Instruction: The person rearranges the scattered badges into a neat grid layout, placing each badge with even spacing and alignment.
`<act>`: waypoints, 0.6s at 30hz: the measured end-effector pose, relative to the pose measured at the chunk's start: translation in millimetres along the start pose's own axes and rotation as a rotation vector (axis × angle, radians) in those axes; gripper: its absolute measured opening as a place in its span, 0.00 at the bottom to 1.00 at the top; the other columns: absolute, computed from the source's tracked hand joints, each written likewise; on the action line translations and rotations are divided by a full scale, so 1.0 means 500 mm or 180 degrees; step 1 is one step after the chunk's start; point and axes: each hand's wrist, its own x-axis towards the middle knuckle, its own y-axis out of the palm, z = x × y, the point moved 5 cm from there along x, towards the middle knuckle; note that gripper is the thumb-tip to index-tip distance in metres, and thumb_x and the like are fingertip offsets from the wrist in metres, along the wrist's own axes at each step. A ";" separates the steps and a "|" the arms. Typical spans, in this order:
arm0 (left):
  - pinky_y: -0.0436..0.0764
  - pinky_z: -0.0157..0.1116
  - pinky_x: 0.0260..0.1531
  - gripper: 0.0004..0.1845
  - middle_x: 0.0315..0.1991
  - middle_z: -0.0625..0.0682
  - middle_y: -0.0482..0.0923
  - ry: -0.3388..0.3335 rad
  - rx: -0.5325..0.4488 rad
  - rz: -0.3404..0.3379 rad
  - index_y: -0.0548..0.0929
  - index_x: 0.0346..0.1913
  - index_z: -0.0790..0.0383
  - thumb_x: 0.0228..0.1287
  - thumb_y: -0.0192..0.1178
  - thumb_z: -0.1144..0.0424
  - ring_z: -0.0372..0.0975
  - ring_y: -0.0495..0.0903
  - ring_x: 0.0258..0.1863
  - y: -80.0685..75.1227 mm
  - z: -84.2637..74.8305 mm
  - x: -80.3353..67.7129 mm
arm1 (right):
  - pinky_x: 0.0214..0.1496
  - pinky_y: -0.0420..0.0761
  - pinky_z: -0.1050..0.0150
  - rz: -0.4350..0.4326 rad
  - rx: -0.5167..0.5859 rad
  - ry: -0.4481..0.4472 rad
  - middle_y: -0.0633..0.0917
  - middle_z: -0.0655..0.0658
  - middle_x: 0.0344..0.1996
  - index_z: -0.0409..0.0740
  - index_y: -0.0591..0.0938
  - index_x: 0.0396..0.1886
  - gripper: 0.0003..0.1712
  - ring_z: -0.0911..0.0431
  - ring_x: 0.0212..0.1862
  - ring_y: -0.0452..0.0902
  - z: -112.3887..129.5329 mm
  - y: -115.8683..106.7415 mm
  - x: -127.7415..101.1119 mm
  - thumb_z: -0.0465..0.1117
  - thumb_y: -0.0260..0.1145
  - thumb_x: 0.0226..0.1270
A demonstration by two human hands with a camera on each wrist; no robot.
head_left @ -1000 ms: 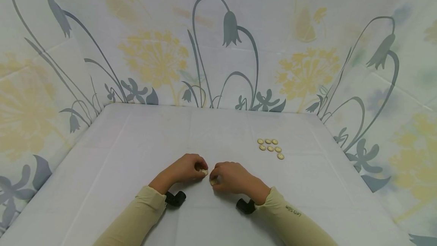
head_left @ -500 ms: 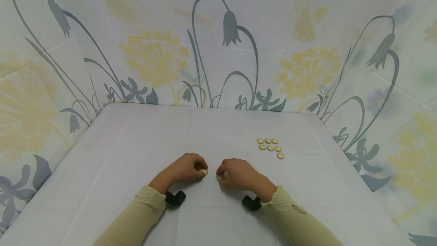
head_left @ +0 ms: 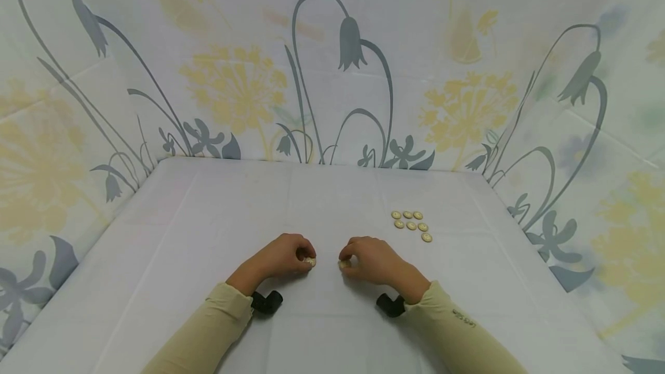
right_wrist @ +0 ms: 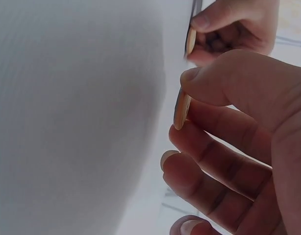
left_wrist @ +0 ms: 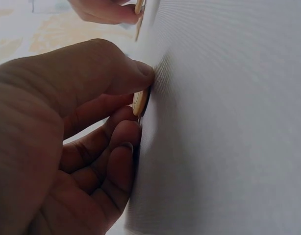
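Observation:
My left hand [head_left: 284, 255] pinches a small round wooden disc [left_wrist: 139, 102] between thumb and fingers, low at the white cloth of the table [left_wrist: 229, 127]. A short gap to its right, my right hand [head_left: 375, 261] holds a similar wooden disc [right_wrist: 182, 110] by its edges with thumb and fingertips. That disc appears to be just off the cloth. Markings on the held discs are too small to read. Several matching discs [head_left: 411, 225] lie flat in a loose group farther back and to the right, with dark marks on their faces.
White cloth with grey and yellow flowers [head_left: 350, 45] hangs behind and at both sides of the table. A black wrist camera [head_left: 267, 302] sits under the left wrist, and another black camera [head_left: 391, 305] under the right.
My right hand has moved to the right and slightly back with its disc, widening the gap between the hands. The left hand and the group of discs have stayed in place.

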 end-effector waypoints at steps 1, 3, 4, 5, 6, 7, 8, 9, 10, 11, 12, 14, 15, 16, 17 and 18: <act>0.75 0.35 0.37 0.06 0.33 0.44 0.79 -0.0008 0.0000 0.0005 0.86 0.38 0.54 0.58 0.68 0.62 0.35 0.74 0.34 0.000 0.000 0.000 | 0.41 0.77 0.62 -0.0013 -0.0003 0.0006 0.83 0.57 0.36 0.53 0.88 0.40 0.09 0.61 0.38 0.78 -0.002 -0.001 -0.001 0.46 0.69 0.59; 0.75 0.35 0.37 0.06 0.33 0.44 0.79 -0.0031 0.0002 0.0012 0.86 0.38 0.55 0.57 0.68 0.63 0.35 0.74 0.34 0.001 0.000 -0.001 | 0.40 0.77 0.63 -0.0037 -0.0008 0.0026 0.83 0.58 0.35 0.53 0.88 0.39 0.09 0.62 0.37 0.77 -0.007 -0.005 -0.003 0.45 0.70 0.58; 0.75 0.35 0.37 0.06 0.33 0.44 0.79 -0.0035 0.0000 0.0013 0.86 0.38 0.55 0.57 0.68 0.63 0.35 0.74 0.34 0.001 -0.001 -0.001 | 0.40 0.76 0.63 -0.0049 -0.0017 0.0034 0.83 0.58 0.35 0.53 0.88 0.39 0.09 0.62 0.37 0.77 -0.009 -0.006 -0.004 0.45 0.70 0.57; 0.75 0.35 0.37 0.06 0.33 0.44 0.79 -0.0034 0.0009 0.0013 0.86 0.38 0.55 0.57 0.68 0.63 0.35 0.74 0.34 0.001 -0.001 -0.001 | 0.39 0.76 0.63 -0.0055 -0.0007 0.0048 0.83 0.58 0.34 0.53 0.88 0.39 0.09 0.62 0.36 0.76 -0.012 -0.008 -0.005 0.45 0.70 0.57; 0.75 0.35 0.37 0.06 0.33 0.45 0.79 -0.0035 0.0008 0.0014 0.86 0.39 0.55 0.57 0.68 0.63 0.35 0.74 0.34 0.000 -0.002 -0.001 | 0.39 0.76 0.63 -0.0062 0.0002 0.0059 0.83 0.58 0.34 0.53 0.88 0.39 0.09 0.62 0.36 0.76 -0.014 -0.010 -0.006 0.44 0.70 0.57; 0.75 0.35 0.37 0.07 0.33 0.45 0.79 -0.0036 0.0007 0.0017 0.86 0.39 0.55 0.57 0.68 0.63 0.36 0.74 0.34 0.000 -0.002 -0.001 | 0.38 0.75 0.63 -0.0071 0.0007 0.0074 0.83 0.58 0.34 0.53 0.88 0.38 0.09 0.62 0.35 0.75 -0.017 -0.012 -0.007 0.44 0.70 0.57; 0.75 0.35 0.37 0.07 0.34 0.45 0.79 -0.0032 0.0010 0.0020 0.86 0.39 0.56 0.56 0.68 0.63 0.36 0.74 0.34 0.000 -0.002 -0.002 | 0.38 0.75 0.63 -0.0079 0.0008 0.0094 0.83 0.57 0.34 0.53 0.88 0.38 0.08 0.62 0.35 0.75 -0.020 -0.014 -0.008 0.44 0.70 0.57; 0.75 0.35 0.37 0.07 0.33 0.45 0.79 -0.0030 0.0018 0.0019 0.86 0.39 0.56 0.56 0.68 0.63 0.36 0.74 0.34 0.000 -0.003 -0.002 | 0.37 0.75 0.63 -0.0083 -0.0008 0.0109 0.82 0.57 0.33 0.53 0.88 0.38 0.08 0.62 0.34 0.74 -0.023 -0.016 -0.009 0.44 0.70 0.57; 0.75 0.35 0.37 0.07 0.34 0.45 0.79 -0.0027 0.0022 0.0022 0.86 0.39 0.56 0.56 0.68 0.63 0.36 0.74 0.34 0.000 -0.003 -0.002 | 0.37 0.74 0.63 -0.0090 -0.0019 0.0126 0.82 0.58 0.33 0.53 0.88 0.37 0.08 0.62 0.34 0.74 -0.027 -0.018 -0.010 0.44 0.70 0.57; 0.75 0.35 0.37 0.08 0.34 0.45 0.79 -0.0022 0.0034 0.0022 0.86 0.39 0.56 0.56 0.68 0.64 0.36 0.74 0.34 0.001 -0.003 -0.002 | 0.37 0.74 0.64 -0.0094 -0.0034 0.0147 0.82 0.58 0.33 0.53 0.88 0.37 0.08 0.62 0.34 0.73 -0.030 -0.020 -0.011 0.44 0.70 0.57; 0.75 0.35 0.37 0.08 0.34 0.45 0.79 -0.0020 0.0039 0.0025 0.86 0.39 0.56 0.55 0.68 0.64 0.36 0.74 0.34 0.001 -0.002 -0.002 | 0.37 0.74 0.64 -0.0101 -0.0051 0.0157 0.82 0.58 0.33 0.53 0.88 0.37 0.08 0.62 0.34 0.73 -0.034 -0.021 -0.012 0.44 0.70 0.58; 0.75 0.35 0.37 0.08 0.34 0.44 0.79 -0.0020 0.0044 0.0025 0.86 0.40 0.56 0.55 0.68 0.64 0.36 0.74 0.35 0.001 -0.003 -0.002 | 0.37 0.74 0.65 -0.0121 -0.0065 0.0174 0.83 0.58 0.34 0.53 0.88 0.38 0.08 0.62 0.34 0.74 -0.042 -0.025 -0.014 0.43 0.70 0.57; 0.75 0.35 0.37 0.09 0.34 0.44 0.79 -0.0023 0.0047 0.0023 0.86 0.40 0.56 0.55 0.68 0.63 0.36 0.74 0.35 0.000 -0.003 -0.002 | 0.37 0.74 0.65 -0.0131 -0.0067 0.0176 0.83 0.57 0.34 0.52 0.88 0.38 0.08 0.62 0.35 0.74 -0.046 -0.027 -0.016 0.43 0.70 0.57; 0.75 0.35 0.37 0.09 0.34 0.45 0.79 -0.0017 0.0049 0.0023 0.85 0.40 0.56 0.55 0.68 0.63 0.36 0.73 0.35 0.001 -0.003 -0.002 | 0.38 0.74 0.65 -0.0136 -0.0052 0.0189 0.83 0.57 0.35 0.52 0.88 0.39 0.09 0.62 0.35 0.75 -0.049 -0.029 -0.017 0.43 0.70 0.57; 0.75 0.35 0.37 0.09 0.34 0.45 0.78 -0.0013 0.0050 0.0022 0.85 0.40 0.56 0.55 0.68 0.63 0.36 0.73 0.35 0.001 -0.003 -0.002 | 0.38 0.75 0.65 -0.0142 -0.0039 0.0198 0.83 0.57 0.35 0.51 0.88 0.39 0.09 0.61 0.36 0.76 -0.054 -0.031 -0.018 0.43 0.70 0.57; 0.75 0.35 0.37 0.09 0.34 0.45 0.78 -0.0013 0.0046 0.0023 0.85 0.40 0.57 0.56 0.68 0.63 0.36 0.73 0.34 0.000 -0.003 -0.002 | 0.39 0.75 0.65 -0.0147 -0.0021 0.0209 0.83 0.57 0.35 0.51 0.88 0.40 0.10 0.61 0.37 0.76 -0.058 -0.033 -0.019 0.43 0.70 0.57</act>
